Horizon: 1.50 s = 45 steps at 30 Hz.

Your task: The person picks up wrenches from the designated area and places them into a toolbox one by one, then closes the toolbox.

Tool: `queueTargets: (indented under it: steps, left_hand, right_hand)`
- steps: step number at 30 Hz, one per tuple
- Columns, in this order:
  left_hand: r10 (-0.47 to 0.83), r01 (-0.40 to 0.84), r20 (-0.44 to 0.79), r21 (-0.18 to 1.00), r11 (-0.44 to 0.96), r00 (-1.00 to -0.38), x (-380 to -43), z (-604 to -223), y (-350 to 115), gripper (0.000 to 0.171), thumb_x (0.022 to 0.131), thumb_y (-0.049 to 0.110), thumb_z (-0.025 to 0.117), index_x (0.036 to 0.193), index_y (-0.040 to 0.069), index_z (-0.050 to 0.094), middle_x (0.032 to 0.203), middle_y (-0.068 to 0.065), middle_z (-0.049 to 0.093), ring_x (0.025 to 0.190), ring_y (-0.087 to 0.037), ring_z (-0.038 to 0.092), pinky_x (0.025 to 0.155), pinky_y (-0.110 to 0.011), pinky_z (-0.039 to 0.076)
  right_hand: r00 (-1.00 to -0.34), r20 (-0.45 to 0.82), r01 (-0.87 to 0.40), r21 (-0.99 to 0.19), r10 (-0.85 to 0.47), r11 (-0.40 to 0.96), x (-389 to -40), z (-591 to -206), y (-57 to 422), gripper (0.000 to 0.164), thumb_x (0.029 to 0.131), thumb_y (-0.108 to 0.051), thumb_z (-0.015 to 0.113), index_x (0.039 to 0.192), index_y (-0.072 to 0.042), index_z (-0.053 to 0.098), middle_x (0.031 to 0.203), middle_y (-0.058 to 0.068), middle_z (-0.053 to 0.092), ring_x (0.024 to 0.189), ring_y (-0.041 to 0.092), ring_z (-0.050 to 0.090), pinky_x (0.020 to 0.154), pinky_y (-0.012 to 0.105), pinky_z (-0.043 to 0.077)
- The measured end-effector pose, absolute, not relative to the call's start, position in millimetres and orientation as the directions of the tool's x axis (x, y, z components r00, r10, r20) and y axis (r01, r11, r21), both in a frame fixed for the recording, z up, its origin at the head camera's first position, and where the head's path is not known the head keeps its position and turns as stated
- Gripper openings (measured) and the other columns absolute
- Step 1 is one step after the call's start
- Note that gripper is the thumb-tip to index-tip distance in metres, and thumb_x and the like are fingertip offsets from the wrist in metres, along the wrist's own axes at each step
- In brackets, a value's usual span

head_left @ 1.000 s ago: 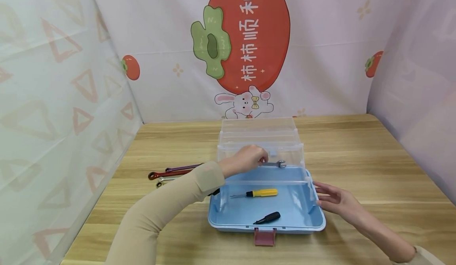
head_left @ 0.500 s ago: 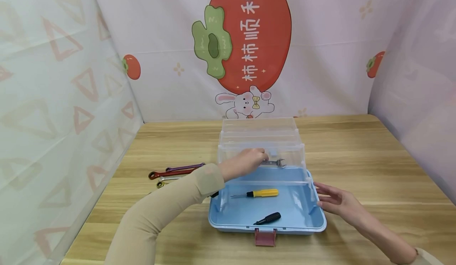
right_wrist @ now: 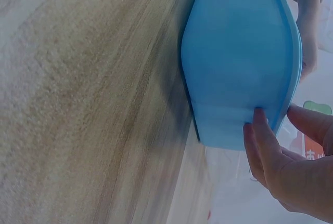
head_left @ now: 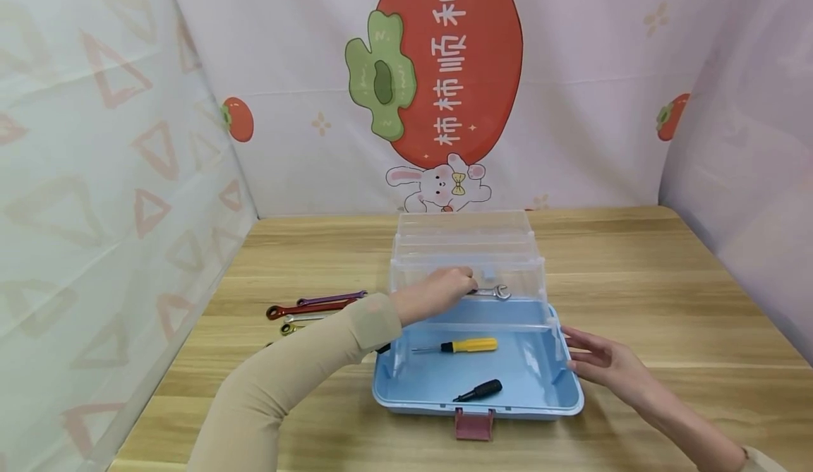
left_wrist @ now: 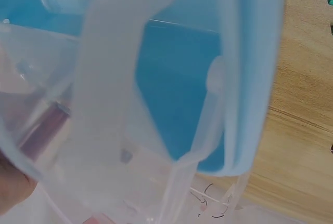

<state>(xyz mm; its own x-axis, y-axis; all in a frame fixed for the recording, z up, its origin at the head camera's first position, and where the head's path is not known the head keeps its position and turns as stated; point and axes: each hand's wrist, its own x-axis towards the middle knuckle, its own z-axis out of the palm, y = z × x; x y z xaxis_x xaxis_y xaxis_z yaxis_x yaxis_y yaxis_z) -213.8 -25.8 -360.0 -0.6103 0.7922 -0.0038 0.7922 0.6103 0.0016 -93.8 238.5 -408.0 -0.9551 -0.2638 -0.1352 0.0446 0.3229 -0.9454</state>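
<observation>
My left hand point(head_left: 438, 292) holds a silver wrench point(head_left: 497, 292) by one end, its open-end head pointing right. Wrench and fingers are at the clear plastic tray point(head_left: 470, 327) of an opened blue toolbox point(head_left: 476, 408); whether the wrench touches the tray, I cannot tell. In the left wrist view the tray blurs most of the scene, and only part of the left hand point(left_wrist: 13, 185) shows. My right hand point(right_wrist: 291, 167) holds the toolbox's right side, thumb at the rim, fingers on the outer wall. Inside lie a yellow-handled screwdriver point(head_left: 473, 345) and a black-handled screwdriver point(head_left: 480, 390).
Left of the toolbox, several coloured wrenches lie on the wooden table, including a red wrench point(head_left: 311, 309) and a purple wrench point(head_left: 332, 298); my left sleeve hides part of them. A pink latch point(head_left: 473, 426) hangs at the front. Printed cloth point(head_left: 286, 154) encloses the table's back and sides.
My left hand has sunk slightly with the wrench, whose head has tilted a little. My right hand stays at the toolbox's side, and the screwdrivers have not moved.
</observation>
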Motion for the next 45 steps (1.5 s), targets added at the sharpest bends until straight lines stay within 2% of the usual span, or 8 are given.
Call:
queueTargets:
  steps: [4,9,18,23,27,37,42,45]
  left_hand:
    - [0.776,0.775,0.002,0.031,0.631,-0.631,-212.7,-360.9,-27.3,0.018,0.085,0.009,0.056,0.101,0.012,0.066,0.091,0.001,0.063,0.079,-0.006,0.058,0.065,-0.008,0.042]
    - [0.771,0.769,0.027,0.108,0.631,-0.636,-211.9,-360.4,-35.6,0.023,0.086,0.013,0.056,0.108,0.011,0.062,0.099,-0.001,0.062,0.087,-0.009,0.058,0.072,-0.012,0.044]
    - [0.785,0.783,0.079,0.180,0.595,-0.614,-202.6,-346.9,-56.5,0.029,0.084,0.011,0.059,0.113,0.008,0.058,0.105,-0.004,0.060,0.090,-0.012,0.059,0.074,-0.016,0.045]
    - [0.776,0.777,0.120,0.232,0.585,-0.620,-196.1,-344.5,-70.1,0.028,0.084,0.013,0.060,0.111,0.008,0.059,0.106,-0.004,0.060,0.094,-0.013,0.058,0.078,-0.018,0.046]
    - [0.770,0.779,0.166,0.274,0.564,-0.616,-190.3,-341.0,-80.0,0.024,0.083,0.012,0.061,0.107,0.007,0.060,0.104,-0.004,0.060,0.093,-0.014,0.058,0.078,-0.020,0.046]
    - [0.736,0.801,0.318,0.282,0.528,-0.598,-179.4,-342.0,-104.2,0.021,0.081,0.009,0.063,0.102,0.005,0.062,0.101,-0.003,0.060,0.094,-0.014,0.057,0.080,-0.021,0.046]
    - [0.692,0.783,0.366,0.322,0.533,-0.622,-173.7,-345.5,-117.2,0.022,0.080,0.009,0.064,0.102,0.004,0.061,0.102,-0.003,0.060,0.095,-0.014,0.057,0.080,-0.023,0.047]
    - [0.665,0.771,0.391,0.339,0.539,-0.637,-170.5,-346.2,-125.1,0.023,0.080,0.010,0.065,0.102,0.004,0.061,0.102,-0.004,0.059,0.096,-0.015,0.057,0.080,-0.024,0.047]
  right_hand:
    - [-0.954,-0.130,0.041,-0.949,-0.270,0.314,-93.7,-409.0,239.2,0.062,0.084,-0.012,0.059,0.132,0.012,0.027,0.125,0.036,0.037,0.093,-0.005,0.054,0.075,0.027,0.049]
    - [-0.954,-0.125,0.036,-0.949,-0.271,0.312,-93.6,-409.3,239.6,0.062,0.084,-0.011,0.059,0.132,0.012,0.027,0.124,0.037,0.037,0.092,-0.007,0.053,0.075,0.027,0.049]
    - [-0.952,-0.138,0.041,-0.942,-0.274,0.332,-94.2,-407.8,239.7,0.062,0.084,-0.013,0.059,0.133,0.010,0.028,0.125,0.035,0.037,0.097,0.006,0.057,0.076,0.028,0.049]
    - [-0.952,-0.138,0.044,-0.945,-0.273,0.325,-93.9,-407.7,239.6,0.062,0.085,-0.012,0.059,0.132,0.011,0.027,0.125,0.036,0.037,0.095,0.001,0.056,0.075,0.028,0.049]
    - [-0.952,-0.140,0.043,-0.942,-0.274,0.333,-94.1,-407.1,239.4,0.062,0.084,-0.013,0.059,0.133,0.010,0.027,0.125,0.036,0.037,0.096,0.005,0.057,0.075,0.029,0.049]
    - [-0.951,-0.138,0.041,-0.944,-0.277,0.327,-93.5,-405.7,240.0,0.064,0.084,-0.018,0.060,0.133,0.009,0.028,0.125,0.035,0.038,0.096,0.000,0.056,0.076,0.028,0.049]
    - [-0.952,-0.138,0.044,-0.945,-0.275,0.323,-93.6,-406.4,239.8,0.064,0.084,-0.017,0.060,0.133,0.009,0.028,0.125,0.035,0.038,0.093,-0.004,0.054,0.076,0.028,0.049]
    - [-0.952,-0.149,0.053,-0.941,-0.268,0.334,-93.9,-406.1,239.5,0.064,0.084,-0.017,0.060,0.133,0.008,0.028,0.126,0.034,0.038,0.095,0.001,0.056,0.076,0.028,0.049]
